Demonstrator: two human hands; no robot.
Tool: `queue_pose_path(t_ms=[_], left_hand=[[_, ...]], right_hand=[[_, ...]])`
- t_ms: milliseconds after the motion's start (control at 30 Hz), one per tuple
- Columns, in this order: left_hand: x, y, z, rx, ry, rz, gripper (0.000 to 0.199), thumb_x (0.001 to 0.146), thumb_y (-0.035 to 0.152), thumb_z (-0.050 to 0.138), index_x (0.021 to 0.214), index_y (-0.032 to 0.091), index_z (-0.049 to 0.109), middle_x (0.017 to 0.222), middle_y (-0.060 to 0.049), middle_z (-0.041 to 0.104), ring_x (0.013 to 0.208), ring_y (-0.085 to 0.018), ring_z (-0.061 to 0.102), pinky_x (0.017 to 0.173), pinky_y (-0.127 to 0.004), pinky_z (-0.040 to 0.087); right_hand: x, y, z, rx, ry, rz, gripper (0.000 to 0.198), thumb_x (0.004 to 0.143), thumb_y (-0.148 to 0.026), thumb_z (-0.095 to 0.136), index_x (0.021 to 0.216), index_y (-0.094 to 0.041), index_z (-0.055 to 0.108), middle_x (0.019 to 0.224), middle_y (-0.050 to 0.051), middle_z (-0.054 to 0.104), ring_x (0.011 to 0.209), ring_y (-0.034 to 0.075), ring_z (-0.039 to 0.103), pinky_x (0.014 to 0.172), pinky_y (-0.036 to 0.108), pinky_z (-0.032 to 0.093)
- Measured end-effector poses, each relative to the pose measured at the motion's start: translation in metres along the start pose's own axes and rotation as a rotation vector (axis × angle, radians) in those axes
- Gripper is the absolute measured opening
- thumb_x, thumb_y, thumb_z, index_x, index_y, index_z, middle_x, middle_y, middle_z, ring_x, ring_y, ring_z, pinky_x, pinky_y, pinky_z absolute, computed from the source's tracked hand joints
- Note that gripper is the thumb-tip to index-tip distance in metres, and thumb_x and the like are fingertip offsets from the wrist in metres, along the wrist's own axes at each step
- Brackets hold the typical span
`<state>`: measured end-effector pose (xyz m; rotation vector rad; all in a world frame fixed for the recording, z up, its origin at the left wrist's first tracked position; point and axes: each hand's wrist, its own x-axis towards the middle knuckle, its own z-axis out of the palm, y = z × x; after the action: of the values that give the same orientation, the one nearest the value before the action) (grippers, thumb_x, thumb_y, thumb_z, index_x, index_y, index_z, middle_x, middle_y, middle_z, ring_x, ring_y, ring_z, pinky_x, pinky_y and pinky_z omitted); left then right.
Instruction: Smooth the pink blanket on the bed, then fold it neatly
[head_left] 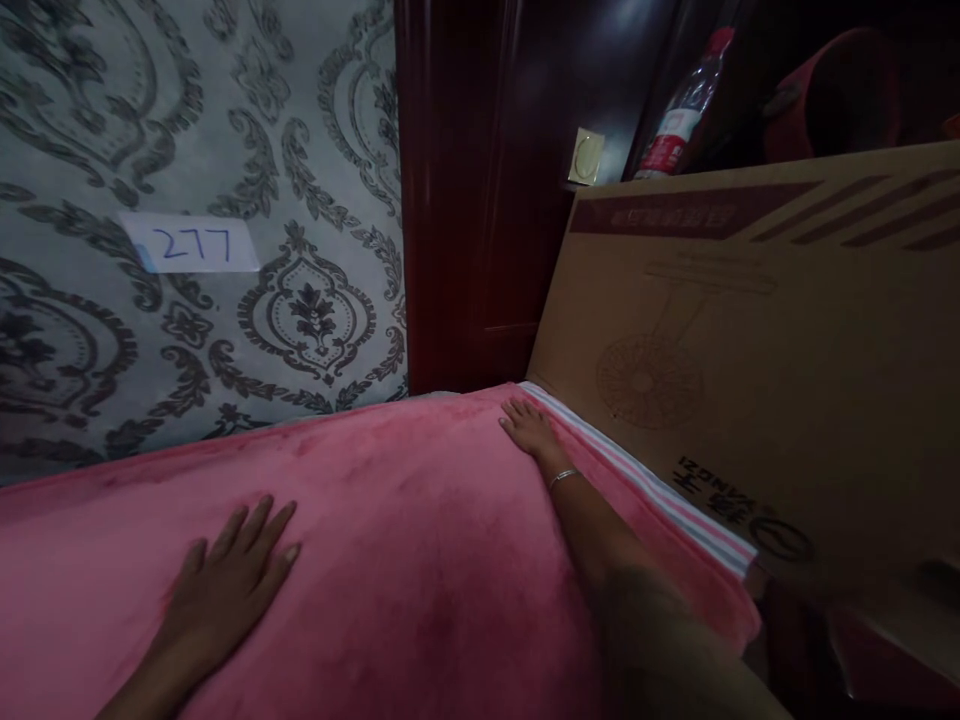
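A pink plush blanket (pixel 420 520) spreads across the lower part of the view, with faint wrinkles and darker patches in its pile. My left hand (pixel 229 570) lies on it at the lower left, fingers spread and holding nothing. Farther off, my right hand (pixel 529 428) rests flat near the blanket's far right corner, its fingers stretched out; a thin bracelet (pixel 564 476) circles that wrist. Just right of this hand, a striped white, pink and grey cloth edge (pixel 645 470) shows from the corner along the right side, partly bordered by the blanket.
A big cardboard box (pixel 750 340) stands along the right side. Behind its top edge are a plastic bottle (pixel 679 120) with a red cap and a red curved band (pixel 795 110). A dark red wooden panel (pixel 472 200) and patterned wall (pixel 307 310) with a "277" paper (pixel 196 244) stand beyond.
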<state>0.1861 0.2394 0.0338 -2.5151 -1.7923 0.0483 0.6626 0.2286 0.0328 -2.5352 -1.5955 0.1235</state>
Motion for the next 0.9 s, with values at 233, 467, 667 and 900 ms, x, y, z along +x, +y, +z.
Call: queue_pose_path(t_ms=[233, 467, 667, 900], left_hand=[[0.004, -0.004, 0.007, -0.017, 0.030, 0.004, 0.072, 0.090, 0.050, 0.023, 0.156, 0.026, 0.035, 0.167, -0.004, 0.019, 0.155, -0.031, 0.016, 0.120, -0.061, 0.022], [0.003, -0.002, 0.002, 0.017, 0.040, 0.020, 0.068, 0.093, 0.045, 0.021, 0.157, 0.023, 0.033, 0.167, -0.006, 0.020, 0.154, -0.031, 0.019, 0.118, -0.060, 0.025], [0.003, 0.003, -0.009, -0.012, 0.037, 0.043, 0.068, 0.096, 0.044, 0.016, 0.157, 0.020, 0.034, 0.167, -0.008, 0.021, 0.153, -0.034, 0.021, 0.115, -0.062, 0.028], [-0.003, 0.007, -0.023, 0.000, -0.025, 0.037, 0.065, 0.100, 0.043, 0.015, 0.160, 0.020, 0.026, 0.168, -0.008, 0.016, 0.154, -0.032, 0.018, 0.118, -0.059, 0.026]], right_hand=[[0.021, 0.002, -0.011, -0.003, -0.054, 0.082, 0.061, 0.105, -0.042, 0.018, 0.161, -0.021, 0.021, 0.170, 0.007, 0.014, 0.155, 0.027, 0.011, 0.122, 0.055, 0.012], [-0.030, -0.039, -0.011, 0.030, -0.125, -0.036, 0.061, 0.104, -0.052, 0.024, 0.160, -0.028, 0.025, 0.168, 0.008, 0.020, 0.154, 0.025, 0.018, 0.121, 0.047, 0.018], [-0.110, 0.001, -0.002, 0.008, -0.061, -0.079, 0.062, 0.104, -0.056, 0.018, 0.160, -0.030, 0.025, 0.169, 0.005, 0.019, 0.154, 0.026, 0.017, 0.121, 0.050, 0.015], [-0.182, 0.091, -0.015, -0.023, 0.004, 0.288, 0.059, 0.105, -0.045, 0.022, 0.161, -0.025, 0.023, 0.170, 0.006, 0.012, 0.155, 0.029, 0.015, 0.120, 0.051, 0.022]])
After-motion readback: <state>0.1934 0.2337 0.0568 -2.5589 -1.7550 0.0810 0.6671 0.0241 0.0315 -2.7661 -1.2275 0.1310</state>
